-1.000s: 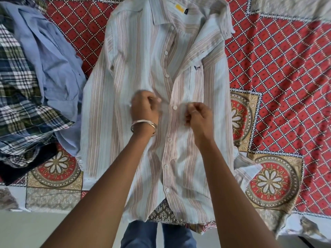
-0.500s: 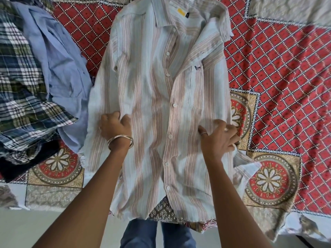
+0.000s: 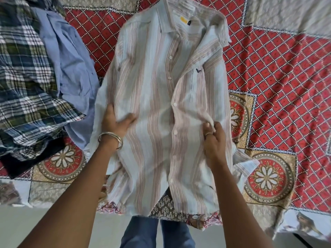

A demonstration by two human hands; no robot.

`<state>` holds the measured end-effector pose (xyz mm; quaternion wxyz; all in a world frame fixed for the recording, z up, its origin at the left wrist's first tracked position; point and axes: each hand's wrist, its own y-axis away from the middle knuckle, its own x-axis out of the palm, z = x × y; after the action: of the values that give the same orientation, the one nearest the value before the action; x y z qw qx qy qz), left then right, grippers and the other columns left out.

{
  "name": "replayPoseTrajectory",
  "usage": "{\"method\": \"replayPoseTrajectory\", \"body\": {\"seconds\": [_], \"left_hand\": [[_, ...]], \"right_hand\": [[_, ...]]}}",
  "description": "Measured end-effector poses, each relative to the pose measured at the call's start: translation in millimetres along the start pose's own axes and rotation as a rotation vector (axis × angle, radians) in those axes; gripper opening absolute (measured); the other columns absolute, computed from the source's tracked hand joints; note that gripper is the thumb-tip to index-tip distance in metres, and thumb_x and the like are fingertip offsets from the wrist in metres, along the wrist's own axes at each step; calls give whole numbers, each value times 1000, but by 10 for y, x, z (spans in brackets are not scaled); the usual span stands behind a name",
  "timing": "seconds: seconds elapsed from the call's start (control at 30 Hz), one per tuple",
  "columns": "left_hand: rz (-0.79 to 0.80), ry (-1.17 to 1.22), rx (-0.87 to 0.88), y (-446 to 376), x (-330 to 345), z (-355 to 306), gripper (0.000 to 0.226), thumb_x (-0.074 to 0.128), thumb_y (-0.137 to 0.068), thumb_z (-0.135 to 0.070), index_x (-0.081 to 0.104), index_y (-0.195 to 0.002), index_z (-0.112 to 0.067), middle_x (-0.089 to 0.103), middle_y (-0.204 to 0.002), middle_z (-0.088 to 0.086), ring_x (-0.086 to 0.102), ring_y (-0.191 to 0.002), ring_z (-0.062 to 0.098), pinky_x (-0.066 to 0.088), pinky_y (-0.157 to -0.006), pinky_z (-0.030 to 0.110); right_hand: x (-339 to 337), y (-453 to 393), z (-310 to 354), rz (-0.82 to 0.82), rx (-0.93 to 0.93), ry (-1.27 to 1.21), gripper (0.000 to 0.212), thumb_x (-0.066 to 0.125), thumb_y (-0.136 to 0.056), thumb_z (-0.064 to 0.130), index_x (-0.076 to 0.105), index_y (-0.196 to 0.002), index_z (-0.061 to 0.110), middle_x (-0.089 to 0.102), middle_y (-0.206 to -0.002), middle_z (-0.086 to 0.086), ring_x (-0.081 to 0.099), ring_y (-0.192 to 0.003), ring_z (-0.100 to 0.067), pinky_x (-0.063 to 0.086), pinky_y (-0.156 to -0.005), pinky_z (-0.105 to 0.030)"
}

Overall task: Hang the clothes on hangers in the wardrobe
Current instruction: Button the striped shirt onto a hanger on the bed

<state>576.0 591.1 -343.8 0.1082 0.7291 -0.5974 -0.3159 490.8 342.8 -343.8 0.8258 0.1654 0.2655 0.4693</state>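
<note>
Left hand (image 3: 114,123) and right hand (image 3: 214,138) each grip the pale blue, pink-striped cotton shirt (image 3: 157,97) lying on the red patterned bedspread (image 3: 279,83).

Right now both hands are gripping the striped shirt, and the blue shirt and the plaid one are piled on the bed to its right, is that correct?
Not quite. The head view shows the blue shirt and the plaid one piled to the left of the striped shirt, not the right. The rest holds: the left hand and right hand both grip it on the bed.
</note>
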Motion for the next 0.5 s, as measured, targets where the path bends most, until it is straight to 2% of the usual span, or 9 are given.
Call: {"method": "replayPoseTrajectory", "body": {"seconds": [0.03,0.1,0.17,0.2,0.27,0.33,0.4,0.47,0.5], "left_hand": [[-39,-137,38,1,-46,32,64,75,-79,-12,40,-132,-14,59,-112,12,66,-94,21,56,-71,32],[-153,-660,55,72,-112,86,81,67,-85,-16,19,-148,-26,61,-108,27,62,-91,40,51,-72,44],[-178,-1067,22,235,-92,164,84,51,-93,-9,-5,-151,-31,59,-109,33,62,-83,42,46,-65,47],[-125,-1185,9,345,-63,163,83,44,-96,-6,-13,-149,-33,57,-115,32,62,-83,40,46,-64,47],[2,-1362,-10,503,-7,282,85,40,-96,-5,-24,-143,-37,59,-110,29,63,-81,33,45,-61,43],[-21,-1425,72,559,-40,437,92,54,-88,-3,-7,-148,-37,62,-95,29,64,-74,33,50,-61,45],[-151,-1462,162,579,-86,473,82,61,-79,1,29,-149,-27,58,-105,36,62,-90,45,49,-70,60],[-308,-1453,346,563,-38,448,58,48,-86,0,43,-142,-13,51,-126,32,54,-112,47,45,-82,61],[-345,-1433,478,556,5,367,49,44,-87,0,49,-135,-8,53,-127,27,54,-113,43,46,-83,56]], "right_hand": [[2,93,11,32,-7,-28,25,52,-99,33,54,-88,11,51,-74,0,47,-66,-12,39,-56,-29],[-22,263,-75,75,46,144,33,52,-96,41,55,-94,8,52,-73,-1,49,-63,-15,37,-53,-27],[-46,440,-296,187,207,642,43,49,-96,46,54,-115,8,59,-82,-3,58,-71,-22,44,-60,-29],[-49,562,-372,293,291,871,46,47,-98,44,46,-129,11,63,-90,-5,62,-76,-25,48,-65,-31],[-3,764,-408,454,396,1110,47,44,-100,37,35,-141,14,64,-110,-6,65,-87,-25,51,-73,-35],[75,834,-263,479,398,1297,34,46,-101,30,50,-130,12,64,-115,-5,65,-96,-22,51,-77,-34],[160,781,31,356,327,1379,27,50,-99,31,61,-115,12,67,-107,-5,66,-94,-22,53,-71,-31],[285,670,270,198,135,1242,28,53,-97,36,62,-103,10,66,-95,-4,64,-87,-21,48,-66,-27],[354,605,392,173,31,1094,28,55,-96,36,59,-97,9,62,-88,-3,60,-81,-20,42,-64,-26]]}}
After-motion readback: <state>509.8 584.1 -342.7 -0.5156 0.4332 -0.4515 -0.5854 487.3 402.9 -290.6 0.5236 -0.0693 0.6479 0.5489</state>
